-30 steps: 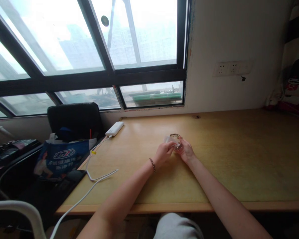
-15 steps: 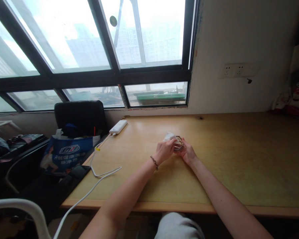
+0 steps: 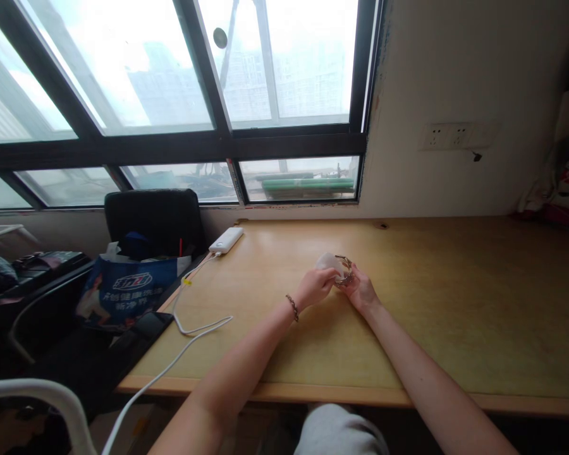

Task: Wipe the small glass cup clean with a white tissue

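My left hand, with a beaded bracelet on its wrist, pinches a crumpled white tissue. Against that tissue sits a round, openwork metal bangle, gold-brown and shiny. The bangle's right side is gripped by the fingers of my right hand. Both hands are close together over the wooden table, fingertips nearly meeting at the bangle. Part of the bangle is hidden behind the fingers and tissue.
On the table's left edge lies a white power bank, its white cable trailing to the front. A black chair holding a blue bag stands left. Behind the table are windows and a wall socket.
The tissue has spread out a little and shows more beside the bangle. My left fingers have moved slightly down. My right hand still grips the bangle.
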A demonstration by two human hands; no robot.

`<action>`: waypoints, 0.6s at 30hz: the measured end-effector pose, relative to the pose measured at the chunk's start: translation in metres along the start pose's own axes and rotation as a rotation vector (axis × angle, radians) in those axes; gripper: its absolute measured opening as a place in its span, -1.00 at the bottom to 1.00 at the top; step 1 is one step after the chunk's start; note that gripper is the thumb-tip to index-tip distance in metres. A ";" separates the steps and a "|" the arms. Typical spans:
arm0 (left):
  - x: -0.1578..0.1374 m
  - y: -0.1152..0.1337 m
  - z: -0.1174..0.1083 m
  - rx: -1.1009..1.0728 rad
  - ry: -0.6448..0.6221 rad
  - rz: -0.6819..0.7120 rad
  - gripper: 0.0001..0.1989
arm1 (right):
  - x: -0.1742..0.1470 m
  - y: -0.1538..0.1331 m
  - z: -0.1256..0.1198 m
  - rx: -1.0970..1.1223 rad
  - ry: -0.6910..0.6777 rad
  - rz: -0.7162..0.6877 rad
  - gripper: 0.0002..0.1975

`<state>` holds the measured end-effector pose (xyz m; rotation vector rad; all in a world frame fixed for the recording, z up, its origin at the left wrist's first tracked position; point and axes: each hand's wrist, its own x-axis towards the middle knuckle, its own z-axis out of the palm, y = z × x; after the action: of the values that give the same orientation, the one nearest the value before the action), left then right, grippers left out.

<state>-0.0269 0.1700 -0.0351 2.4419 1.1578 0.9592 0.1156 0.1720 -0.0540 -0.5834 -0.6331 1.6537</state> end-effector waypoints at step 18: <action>0.003 0.006 -0.006 -0.227 0.130 -0.124 -0.72 | 0.003 -0.003 -0.004 -0.245 0.247 0.091 -0.56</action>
<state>-0.0258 0.1684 -0.0267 2.1328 1.1564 1.1569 0.1204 0.1761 -0.0550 -0.9902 -0.6391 1.5658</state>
